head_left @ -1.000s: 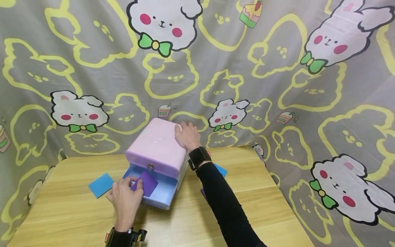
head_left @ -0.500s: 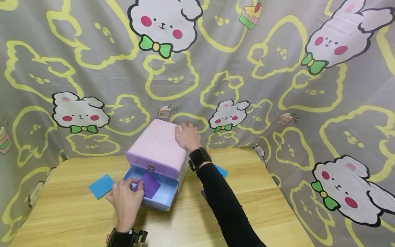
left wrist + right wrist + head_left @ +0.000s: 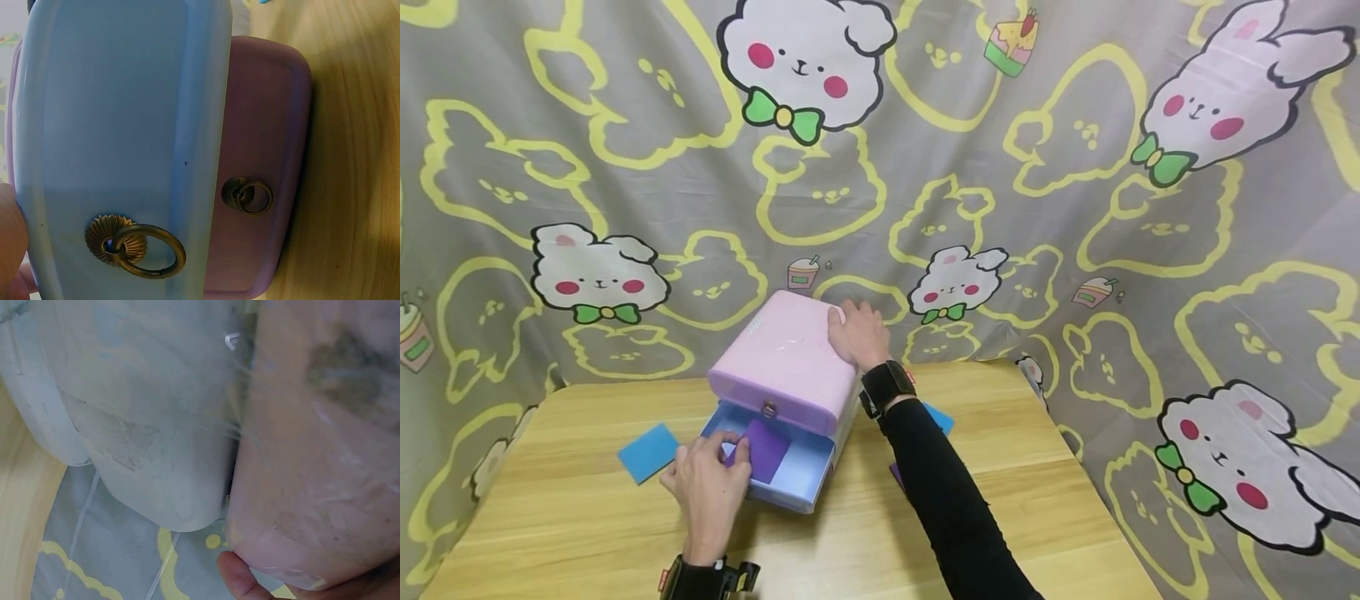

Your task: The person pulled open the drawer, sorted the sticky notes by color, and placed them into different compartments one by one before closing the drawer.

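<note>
Head view: left hand [image 3: 710,481] pinches a purple card [image 3: 766,453] in or over the blue drawer [image 3: 807,468], 6 o'clock of the pink cabinet [image 3: 786,354]; right hand [image 3: 861,335] rests relaxed on its 2 o'clock edge; 1 blue card [image 3: 648,453] at 8.

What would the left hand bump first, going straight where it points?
Probably the purple front above the open blue drawer. Depth is unclear, so the left hand, pinching a purple card, might slip under it instead.
</note>
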Tool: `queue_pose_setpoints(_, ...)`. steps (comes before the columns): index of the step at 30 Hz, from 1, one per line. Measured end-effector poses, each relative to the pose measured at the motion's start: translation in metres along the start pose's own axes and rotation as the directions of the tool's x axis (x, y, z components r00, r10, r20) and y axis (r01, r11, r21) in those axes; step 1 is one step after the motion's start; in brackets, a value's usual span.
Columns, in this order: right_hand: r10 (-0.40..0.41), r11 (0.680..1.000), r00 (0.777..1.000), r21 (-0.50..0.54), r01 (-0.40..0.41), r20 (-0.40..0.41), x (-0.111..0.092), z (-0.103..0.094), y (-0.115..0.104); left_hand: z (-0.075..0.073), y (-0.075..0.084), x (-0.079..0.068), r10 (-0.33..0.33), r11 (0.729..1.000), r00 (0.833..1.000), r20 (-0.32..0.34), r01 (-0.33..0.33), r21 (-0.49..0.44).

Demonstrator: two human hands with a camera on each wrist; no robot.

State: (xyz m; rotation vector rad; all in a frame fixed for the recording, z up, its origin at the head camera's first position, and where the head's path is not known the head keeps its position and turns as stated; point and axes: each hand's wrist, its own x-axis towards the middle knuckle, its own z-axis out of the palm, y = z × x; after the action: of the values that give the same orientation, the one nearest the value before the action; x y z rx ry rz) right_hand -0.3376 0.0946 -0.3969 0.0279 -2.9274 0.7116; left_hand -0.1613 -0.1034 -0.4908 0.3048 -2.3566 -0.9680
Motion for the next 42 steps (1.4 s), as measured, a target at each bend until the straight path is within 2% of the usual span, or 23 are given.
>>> queue_pose_setpoints(22, 0.003, 1.000, 1.000, 0.006, -0.003, 0.007, 0.0012, 0.0009, 0.0010, 0.0009, -0.0006, -0.0011, -0.045, 0.999, 0.999, 0.026, 0.045, -0.010)
queue_pose_setpoints(42, -0.006, 1.000, 1.000, 0.006, 0.006, -0.001, 0.0009, -0.0001, 0.0013, 0.0019, -0.0009, -0.0026, -0.057, 0.998, 0.998, 0.029, 0.058, -0.019)
